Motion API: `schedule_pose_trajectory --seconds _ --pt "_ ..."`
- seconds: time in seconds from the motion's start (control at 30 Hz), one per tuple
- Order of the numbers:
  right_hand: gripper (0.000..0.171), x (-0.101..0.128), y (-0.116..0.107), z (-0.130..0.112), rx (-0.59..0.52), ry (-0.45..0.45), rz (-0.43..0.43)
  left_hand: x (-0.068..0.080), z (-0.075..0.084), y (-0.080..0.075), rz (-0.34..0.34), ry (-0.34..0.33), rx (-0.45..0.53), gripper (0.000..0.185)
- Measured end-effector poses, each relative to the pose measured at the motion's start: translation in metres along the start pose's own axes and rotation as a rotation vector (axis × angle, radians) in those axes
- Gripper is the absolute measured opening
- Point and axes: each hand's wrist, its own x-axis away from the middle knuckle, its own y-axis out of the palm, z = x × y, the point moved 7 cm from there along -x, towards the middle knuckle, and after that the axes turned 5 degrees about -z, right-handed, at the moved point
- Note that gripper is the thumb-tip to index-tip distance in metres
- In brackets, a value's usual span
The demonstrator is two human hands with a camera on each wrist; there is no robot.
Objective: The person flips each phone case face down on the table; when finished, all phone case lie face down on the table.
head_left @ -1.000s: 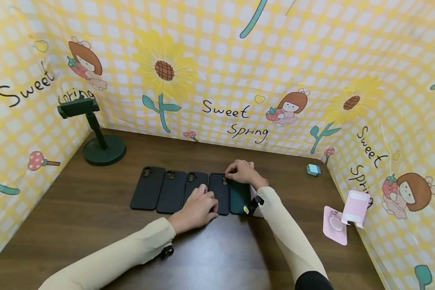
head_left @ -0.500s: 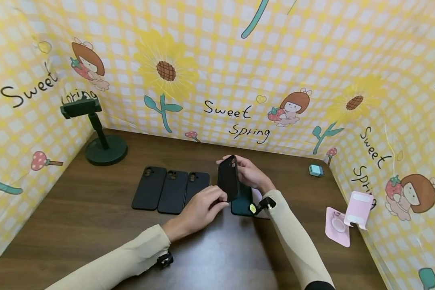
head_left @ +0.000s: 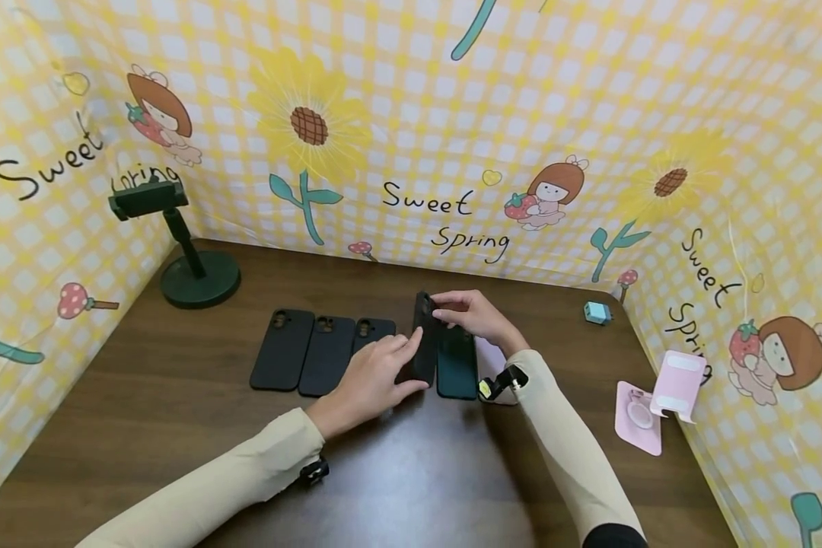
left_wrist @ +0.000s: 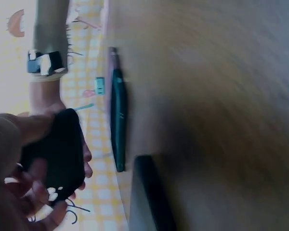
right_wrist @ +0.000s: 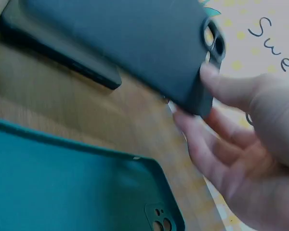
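Observation:
A black phone case (head_left: pixel 424 342) is tilted up on its long side above the table, with its camera cutouts at the far end. My right hand (head_left: pixel 479 316) pinches that far end between thumb and fingers, as the right wrist view shows against the case's dark face (right_wrist: pixel 135 43). From the near left, my left hand (head_left: pixel 366 380) holds the same case, its thumb at the lower end and fingers along the side. Just right of it a dark green phone case (head_left: pixel 457 364) lies flat, hollow side up in the right wrist view.
Left of the hands lie three black phone cases in a row, the outermost phone case (head_left: pixel 283 350) nearest a dark green phone stand (head_left: pixel 200 278). A pale pink thing (head_left: pixel 491 358) is beside the green case. At right are a blue charger plug (head_left: pixel 597 313) and a pink stand (head_left: pixel 678 384).
The black case, flat in the row one second ago, was lifted off the table and has turned from facing me onto its side. My left hand has shifted from its corner to its side.

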Motion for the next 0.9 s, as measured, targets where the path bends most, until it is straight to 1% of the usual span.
schedule_pose_trajectory --seconds 0.07,0.17,0.23,0.33,0.43,0.53,0.63,0.7,0.8,0.87,0.9 --pt "0.030 -0.002 0.001 0.001 0.074 -0.001 0.010 0.001 -0.006 0.010 -0.061 -0.071 -0.048 0.082" --pt "0.029 -0.006 0.010 0.004 0.172 -0.003 0.010 0.003 -0.016 0.026 -0.159 -0.168 -0.085 0.087" --pt "0.027 -0.009 0.016 0.006 0.258 0.004 0.009 0.005 -0.021 0.034 -0.198 -0.201 -0.105 0.089" --pt "0.026 -0.013 0.021 0.007 0.387 0.027 0.025 0.006 -0.026 0.044 -0.250 -0.228 -0.123 0.090" --pt "0.025 -0.015 0.024 0.009 0.477 0.048 0.052 0.007 -0.028 0.049 -0.295 -0.244 -0.129 0.088" --pt "0.024 -0.015 0.028 0.010 0.517 0.064 0.063 0.008 -0.028 0.054 -0.348 -0.252 -0.133 0.087" --pt "0.025 -0.015 0.032 0.009 0.544 0.043 0.055 0.008 -0.028 0.056 -0.390 -0.255 -0.167 0.087" --pt "0.028 -0.013 0.032 0.009 0.563 0.017 0.038 0.008 -0.027 0.056 -0.409 -0.262 -0.195 0.088" --pt "0.035 -0.006 0.020 0.009 0.594 -0.002 0.037 0.006 -0.022 0.055 -0.415 -0.254 -0.204 0.088" --pt "0.036 0.004 0.003 0.014 0.617 0.029 0.061 0.001 -0.013 0.055 -0.403 -0.213 -0.180 0.084" --pt "0.035 0.010 -0.007 0.018 0.618 0.063 0.080 -0.002 -0.007 0.055 -0.389 -0.178 -0.166 0.081"
